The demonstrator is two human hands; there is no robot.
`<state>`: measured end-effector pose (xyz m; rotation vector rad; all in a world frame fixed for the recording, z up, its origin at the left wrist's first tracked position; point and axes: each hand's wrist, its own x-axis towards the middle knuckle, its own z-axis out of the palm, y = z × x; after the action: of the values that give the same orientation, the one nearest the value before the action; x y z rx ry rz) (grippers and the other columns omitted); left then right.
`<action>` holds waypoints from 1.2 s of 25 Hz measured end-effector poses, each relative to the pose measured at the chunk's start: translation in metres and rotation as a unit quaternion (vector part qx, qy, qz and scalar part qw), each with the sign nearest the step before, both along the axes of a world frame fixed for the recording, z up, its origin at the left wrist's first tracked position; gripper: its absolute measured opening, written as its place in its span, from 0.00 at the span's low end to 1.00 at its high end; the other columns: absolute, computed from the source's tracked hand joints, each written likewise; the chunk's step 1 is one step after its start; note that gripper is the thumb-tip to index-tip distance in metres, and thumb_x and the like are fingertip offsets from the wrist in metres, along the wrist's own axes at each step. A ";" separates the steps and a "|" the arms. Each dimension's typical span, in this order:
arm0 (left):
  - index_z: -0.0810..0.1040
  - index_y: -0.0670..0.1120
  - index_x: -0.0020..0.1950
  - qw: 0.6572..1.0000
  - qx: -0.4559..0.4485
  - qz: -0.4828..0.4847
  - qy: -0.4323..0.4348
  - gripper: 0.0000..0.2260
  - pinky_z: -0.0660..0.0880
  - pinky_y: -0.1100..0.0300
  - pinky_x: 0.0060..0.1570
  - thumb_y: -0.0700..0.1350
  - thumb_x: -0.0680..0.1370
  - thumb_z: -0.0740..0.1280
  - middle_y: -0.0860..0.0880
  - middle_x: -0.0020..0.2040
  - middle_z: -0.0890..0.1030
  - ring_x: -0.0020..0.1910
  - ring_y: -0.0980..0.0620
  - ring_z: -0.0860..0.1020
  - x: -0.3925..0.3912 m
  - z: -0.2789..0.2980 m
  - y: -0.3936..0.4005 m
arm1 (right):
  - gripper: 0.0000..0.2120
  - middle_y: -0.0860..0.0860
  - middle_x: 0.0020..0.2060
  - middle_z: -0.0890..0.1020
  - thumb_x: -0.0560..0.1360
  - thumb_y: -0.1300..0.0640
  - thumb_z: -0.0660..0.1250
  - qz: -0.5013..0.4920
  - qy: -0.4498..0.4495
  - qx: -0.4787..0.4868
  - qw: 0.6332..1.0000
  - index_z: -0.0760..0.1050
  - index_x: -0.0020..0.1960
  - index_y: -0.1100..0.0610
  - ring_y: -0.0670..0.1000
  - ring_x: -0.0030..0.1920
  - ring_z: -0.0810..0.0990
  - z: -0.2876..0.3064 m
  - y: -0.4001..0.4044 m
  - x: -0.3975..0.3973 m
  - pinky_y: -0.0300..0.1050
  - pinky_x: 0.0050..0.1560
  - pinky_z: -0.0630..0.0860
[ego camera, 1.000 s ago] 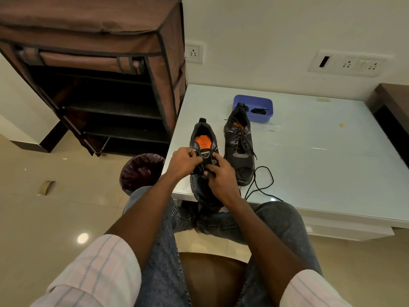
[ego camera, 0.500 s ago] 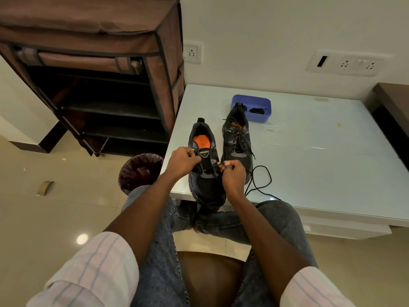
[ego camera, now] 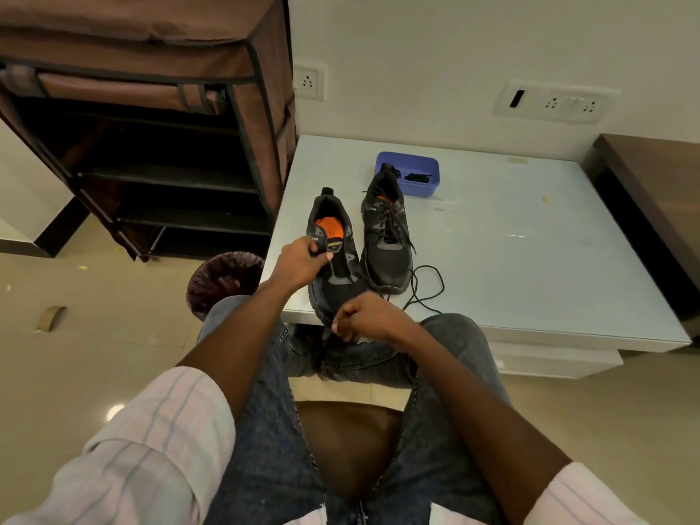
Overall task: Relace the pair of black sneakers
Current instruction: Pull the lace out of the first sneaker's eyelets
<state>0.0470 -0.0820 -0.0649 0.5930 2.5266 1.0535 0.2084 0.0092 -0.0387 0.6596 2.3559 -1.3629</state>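
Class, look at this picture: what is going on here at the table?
A seated person is lacing a pair of black sneakers on a white table. The left hand grips the near sneaker by its eyelet edge. The right hand, curled near the toe, seems to pull a lace, too thin to see clearly. The other sneaker beside it is laced, its loose ends trailing. A blue tray sits behind.
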 end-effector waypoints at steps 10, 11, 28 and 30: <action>0.86 0.40 0.42 0.993 0.049 -0.103 -0.035 0.11 0.76 0.54 0.52 0.48 0.73 0.77 0.45 0.52 0.75 0.49 0.49 0.78 0.009 -0.008 0.008 | 0.07 0.55 0.41 0.81 0.78 0.56 0.66 -0.114 0.106 0.200 0.967 0.76 0.43 0.58 0.54 0.42 0.80 -0.037 -0.001 -0.008 0.52 0.45 0.78; 0.86 0.41 0.42 0.993 0.043 -0.101 -0.035 0.11 0.76 0.53 0.53 0.49 0.72 0.77 0.45 0.53 0.74 0.51 0.49 0.77 0.008 -0.008 0.008 | 0.07 0.55 0.41 0.81 0.78 0.58 0.65 -0.095 0.148 0.189 0.966 0.77 0.43 0.59 0.53 0.42 0.79 -0.036 -0.008 -0.010 0.53 0.45 0.78; 0.76 0.44 0.42 0.991 0.074 0.075 -0.081 0.07 0.72 0.61 0.35 0.36 0.79 0.62 0.47 0.42 0.79 0.39 0.51 0.77 0.001 0.005 0.001 | 0.13 0.54 0.33 0.78 0.74 0.51 0.72 -0.091 0.085 0.168 0.978 0.75 0.39 0.59 0.51 0.35 0.78 -0.022 0.062 -0.104 0.50 0.40 0.74; 0.78 0.43 0.45 0.938 0.176 0.294 -0.057 0.07 0.78 0.54 0.40 0.36 0.79 0.61 0.45 0.46 0.81 0.45 0.46 0.81 -0.015 0.010 -0.010 | 0.13 0.59 0.33 0.80 0.72 0.54 0.74 -0.136 0.089 0.101 0.982 0.74 0.36 0.61 0.53 0.32 0.80 -0.027 0.067 -0.107 0.52 0.42 0.80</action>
<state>0.0324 -0.0916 -0.0550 -0.1716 2.4768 1.7080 0.1013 0.0762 -0.0657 0.9873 2.6499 -1.3493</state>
